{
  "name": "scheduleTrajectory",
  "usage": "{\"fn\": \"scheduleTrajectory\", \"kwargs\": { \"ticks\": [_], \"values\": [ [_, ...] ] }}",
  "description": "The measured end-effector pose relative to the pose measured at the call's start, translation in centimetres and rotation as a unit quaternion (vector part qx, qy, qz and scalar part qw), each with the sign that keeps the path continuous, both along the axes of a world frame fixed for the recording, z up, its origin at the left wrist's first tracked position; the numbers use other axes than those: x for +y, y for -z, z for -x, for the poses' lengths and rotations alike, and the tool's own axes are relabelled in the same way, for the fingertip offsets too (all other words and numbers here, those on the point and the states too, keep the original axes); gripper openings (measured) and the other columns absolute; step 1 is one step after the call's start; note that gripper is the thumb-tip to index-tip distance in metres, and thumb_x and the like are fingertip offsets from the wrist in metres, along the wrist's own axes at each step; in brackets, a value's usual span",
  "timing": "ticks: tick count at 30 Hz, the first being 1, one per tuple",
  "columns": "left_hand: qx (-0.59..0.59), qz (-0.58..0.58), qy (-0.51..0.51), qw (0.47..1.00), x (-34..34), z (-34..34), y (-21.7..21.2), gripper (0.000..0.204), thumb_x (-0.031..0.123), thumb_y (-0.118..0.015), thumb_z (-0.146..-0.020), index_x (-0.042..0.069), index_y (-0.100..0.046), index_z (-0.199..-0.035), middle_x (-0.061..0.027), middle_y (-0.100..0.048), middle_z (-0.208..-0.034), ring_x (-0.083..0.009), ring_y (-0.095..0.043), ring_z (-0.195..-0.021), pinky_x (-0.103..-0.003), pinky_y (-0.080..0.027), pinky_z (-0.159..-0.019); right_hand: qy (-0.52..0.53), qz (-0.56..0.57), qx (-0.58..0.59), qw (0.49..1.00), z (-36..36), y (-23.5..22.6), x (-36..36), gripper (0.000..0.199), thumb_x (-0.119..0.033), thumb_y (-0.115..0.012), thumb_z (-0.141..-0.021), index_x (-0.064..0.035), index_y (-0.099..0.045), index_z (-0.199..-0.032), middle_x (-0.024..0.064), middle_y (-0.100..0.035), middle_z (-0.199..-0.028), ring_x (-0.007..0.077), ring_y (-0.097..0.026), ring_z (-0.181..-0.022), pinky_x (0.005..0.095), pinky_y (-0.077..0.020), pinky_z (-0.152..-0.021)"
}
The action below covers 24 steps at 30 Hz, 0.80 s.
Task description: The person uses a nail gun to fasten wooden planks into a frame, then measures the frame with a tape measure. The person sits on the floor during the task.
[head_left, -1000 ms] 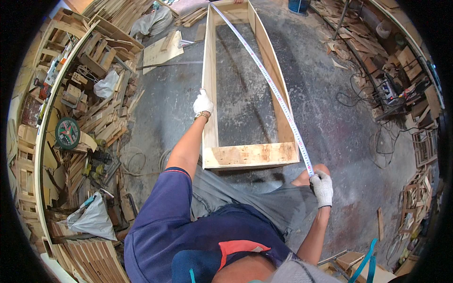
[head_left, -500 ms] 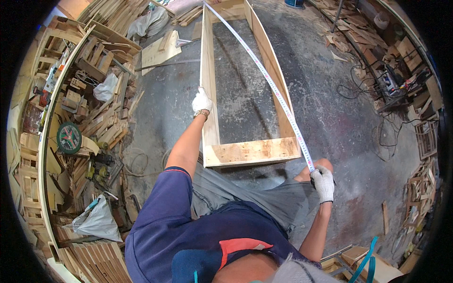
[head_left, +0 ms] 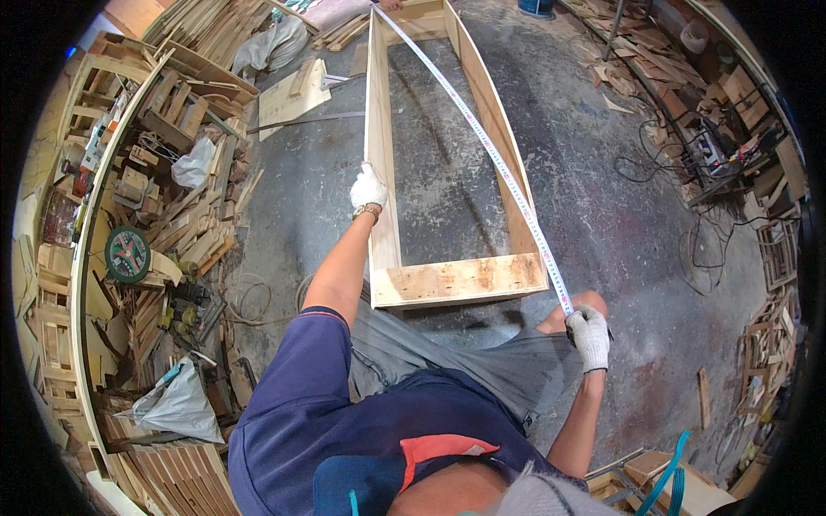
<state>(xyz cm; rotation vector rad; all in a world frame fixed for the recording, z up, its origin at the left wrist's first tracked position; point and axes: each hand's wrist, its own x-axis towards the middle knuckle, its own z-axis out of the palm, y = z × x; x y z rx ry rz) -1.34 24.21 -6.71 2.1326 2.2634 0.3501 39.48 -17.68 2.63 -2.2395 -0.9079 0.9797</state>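
A long, narrow frame of pale wooden boards (head_left: 465, 279) lies on the floor in front of me. My left hand (head_left: 369, 188), in a white glove, is closed on the upper edge of its left board. A white tape measure (head_left: 486, 140) stretches slantwise across the frame, from the far left corner to beyond the near right corner. At that near end my gloved right hand (head_left: 589, 338) is shut on the tape, beside my bent knee. The tape's case, if it is in that hand, cannot be made out. Another person's hand (head_left: 391, 4) shows at the far end.
Wood offcuts (head_left: 194, 202) are heaped along the left, with a green-rimmed round disc (head_left: 126, 253) and a white bag (head_left: 179, 402). A flat board (head_left: 292, 99) lies beyond the frame's left side. Black cables (head_left: 658, 159) and more scrap wood (head_left: 744, 95) line the right.
The tape has shifted slightly and lies straighter along its near stretch. The other person's hand shows more at the far end. Both my hands stay nearly where they were.
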Motion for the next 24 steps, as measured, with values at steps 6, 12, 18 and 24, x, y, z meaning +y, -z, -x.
{"fn": "scheduleTrajectory", "kwargs": {
  "ticks": [6,12,18,24],
  "values": [
    [-0.002,0.003,-0.001,1.0,0.0,0.3,0.0,0.06,0.023,-0.05,-0.095,0.003,-0.035,-0.149,-0.0246,-0.068,-0.106,-0.0399,-0.072,-0.089,-0.05,-0.058,-0.076,0.016,0.01,0.007,1.0,0.1,0.6,-0.3,0.046,-0.025,-0.063,-0.085,0.0058,-0.068,-0.119,0.0172,-0.072,-0.084,0.0233,-0.07,-0.077,0.0352,-0.052,-0.072],
    [-0.012,0.011,-0.007,1.0,-0.1,0.5,-0.2,0.065,0.023,-0.055,-0.092,0.003,-0.034,-0.15,-0.0242,-0.068,-0.107,-0.0398,-0.072,-0.091,-0.051,-0.057,-0.079,0.013,-0.043,0.002,0.999,-0.1,2.5,-0.9,0.026,-0.018,-0.062,-0.085,0.003,-0.07,-0.097,0.0016,-0.058,-0.065,0.0097,-0.053,-0.057,0.029,-0.0406,-0.054],
    [0.005,-0.003,0.02,1.0,1.8,2.2,0.1,0.079,0.026,-0.067,-0.08,0.001,-0.035,-0.148,-0.0228,-0.07,-0.102,-0.0414,-0.071,-0.092,-0.051,-0.057,-0.081,-0.057,-0.046,-0.095,0.993,-0.2,1.5,-0.9,0.04,-0.034,-0.065,-0.088,-0.0029,-0.072,-0.111,0.0207,-0.073,-0.095,0.0338,-0.072,-0.09,0.0424,-0.0534,-0.081],
    [0.007,0.029,0.028,0.999,1.2,1.9,0.2,0.059,0.024,-0.066,-0.08,0.004,-0.043,-0.13,-0.0257,-0.071,-0.102,-0.0448,-0.07,-0.094,-0.052,-0.056,-0.083,-0.033,-0.006,-0.168,0.985,1.1,-0.1,-0.9,0.04,-0.041,-0.064,-0.085,-0.0089,-0.074,-0.108,0.0229,-0.072,-0.095,0.0392,-0.07,-0.091,0.0468,-0.054,-0.081]
  ]
}}
